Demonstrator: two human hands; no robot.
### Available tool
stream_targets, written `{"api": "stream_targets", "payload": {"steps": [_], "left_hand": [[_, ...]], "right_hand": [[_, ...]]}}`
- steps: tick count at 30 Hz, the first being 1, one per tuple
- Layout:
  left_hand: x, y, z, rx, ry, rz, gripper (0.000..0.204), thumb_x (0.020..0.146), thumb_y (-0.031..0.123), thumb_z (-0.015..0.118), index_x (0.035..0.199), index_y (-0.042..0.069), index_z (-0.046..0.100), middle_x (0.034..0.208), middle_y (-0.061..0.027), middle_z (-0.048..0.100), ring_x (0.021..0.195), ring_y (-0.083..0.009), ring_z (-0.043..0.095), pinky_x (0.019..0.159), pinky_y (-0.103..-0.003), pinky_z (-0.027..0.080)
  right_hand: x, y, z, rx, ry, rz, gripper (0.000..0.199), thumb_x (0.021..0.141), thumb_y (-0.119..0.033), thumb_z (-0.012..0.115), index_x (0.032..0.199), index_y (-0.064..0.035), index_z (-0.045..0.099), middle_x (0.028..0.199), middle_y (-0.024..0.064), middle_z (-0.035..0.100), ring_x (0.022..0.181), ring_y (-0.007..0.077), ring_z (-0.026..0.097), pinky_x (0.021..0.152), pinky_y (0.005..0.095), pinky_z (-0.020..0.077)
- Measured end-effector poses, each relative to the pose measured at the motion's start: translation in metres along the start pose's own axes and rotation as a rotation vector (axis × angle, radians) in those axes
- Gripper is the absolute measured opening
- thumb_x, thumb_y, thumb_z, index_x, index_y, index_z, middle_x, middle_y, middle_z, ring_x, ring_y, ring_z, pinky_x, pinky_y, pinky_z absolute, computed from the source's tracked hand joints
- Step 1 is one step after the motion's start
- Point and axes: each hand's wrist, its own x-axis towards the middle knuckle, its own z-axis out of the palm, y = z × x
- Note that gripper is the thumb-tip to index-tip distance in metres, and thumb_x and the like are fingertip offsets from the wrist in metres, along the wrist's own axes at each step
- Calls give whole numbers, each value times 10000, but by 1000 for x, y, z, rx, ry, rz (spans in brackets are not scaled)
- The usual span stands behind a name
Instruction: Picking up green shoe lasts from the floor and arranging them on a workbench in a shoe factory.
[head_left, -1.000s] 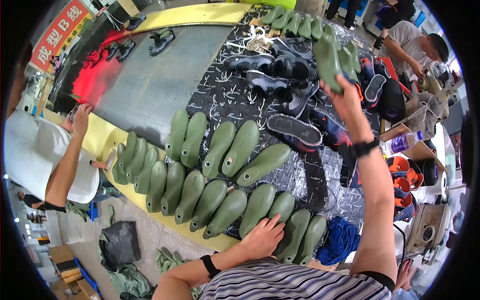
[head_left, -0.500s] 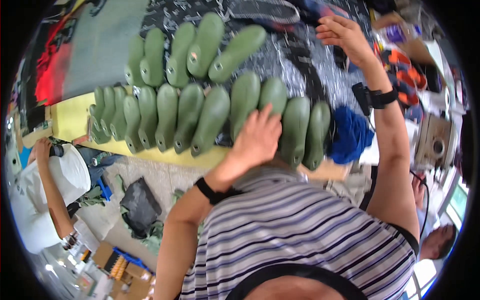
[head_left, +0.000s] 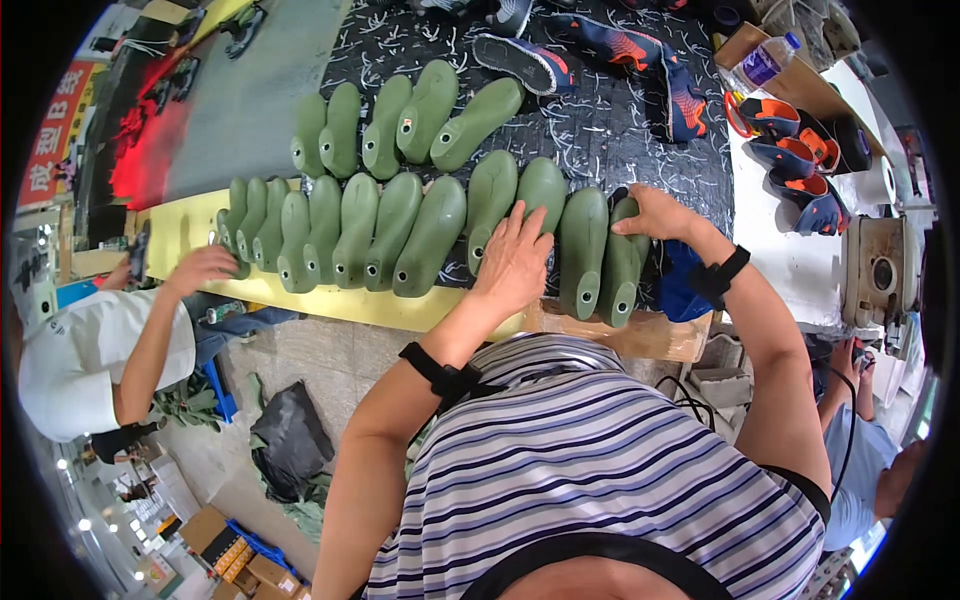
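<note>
Green shoe lasts lie in two rows on the work surface, toes pointing away from me. My left hand [head_left: 515,257] rests palm down on one shoe last [head_left: 541,190] in the near row, its fingers stretched out over the surface. At the right end of that row, my right hand [head_left: 655,217] has thumb and fingers around the toe of the last shoe last [head_left: 622,270], which lies beside another shoe last [head_left: 583,245]. A small dark patch shows by the right fingertips; I cannot tell what it is. Several more shoe lasts [head_left: 428,235] extend to the left.
Dark blue and orange shoes [head_left: 685,100] lie on the black conveyor belt [head_left: 580,130] beyond the lasts. More shoes [head_left: 800,165], a bottle [head_left: 768,60] and blue cloth [head_left: 683,285] are to the right. At the left end, a co-worker's hand [head_left: 203,268] reaches the lasts.
My right hand has come down and toward me from over the belt to the rightmost shoe last. My left hand stays on its shoe last. The co-worker's hand has reached toward the row.
</note>
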Motion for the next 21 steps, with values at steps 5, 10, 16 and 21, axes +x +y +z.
{"api": "stream_targets", "payload": {"steps": [5,10,16,21], "left_hand": [[1,4,-3,-30,3,-8,313,694,36,585,1005,-4,592,1256,-211,453,1202,-429,399,951,-486,372],[-3,-1,-21,-141,105,-29,362,721,126,644,1048,-13,579,1207,-189,484,1170,-383,434,952,-473,349],[6,-11,-25,-35,130,-129,483,701,285,687,1070,-6,572,1107,-165,546,1128,-353,463,932,-482,328],[12,-15,-23,-31,145,-149,517,675,310,689,1058,-18,575,1044,-148,574,1113,-342,474,918,-475,341]], "right_hand": [[-11,6,3,317,-87,25,543,750,-375,718,948,110,574,856,249,631,789,332,638,704,402,503],[-49,5,-45,247,251,-146,359,752,-244,703,946,45,613,783,155,630,750,238,617,680,354,497],[-41,14,-141,1181,553,-42,289,871,-197,555,993,65,561,841,130,624,666,200,593,601,288,478],[91,-2,-175,1620,675,-279,288,910,-174,493,1017,89,544,971,160,594,871,260,596,717,334,521]]}}
